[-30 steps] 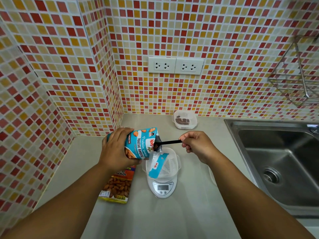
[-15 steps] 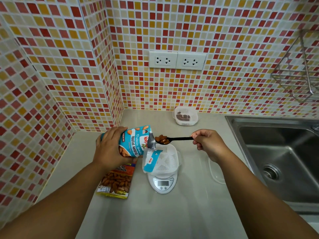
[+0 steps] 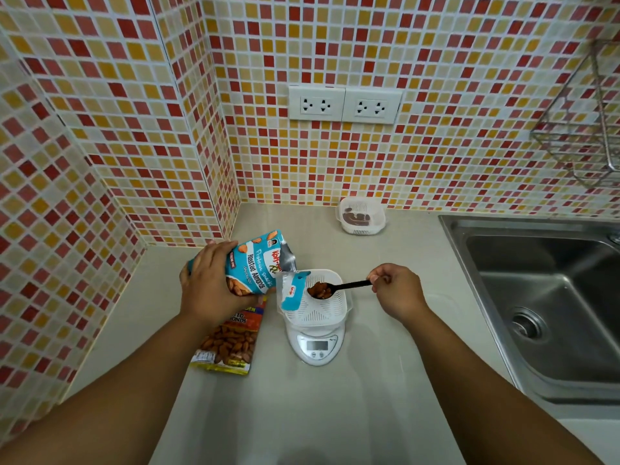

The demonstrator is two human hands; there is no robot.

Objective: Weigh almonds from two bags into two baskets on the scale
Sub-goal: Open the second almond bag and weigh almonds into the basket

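Two bags, two baskets: left hand (image 3: 214,283) grips the blue bag (image 3: 258,263), right hand (image 3: 396,290) pinches one black spoon (image 3: 339,287) of almonds (image 3: 318,290) over the scale's (image 3: 317,344) white basket (image 3: 322,307); second basket (image 3: 361,216) by the wall, orange bag (image 3: 231,340) flat on the worktop (image 3: 318,414).

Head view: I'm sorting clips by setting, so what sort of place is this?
Most likely a home kitchen: a stainless sink set in the counter, mosaic wall tiles, and a wire dish rack.
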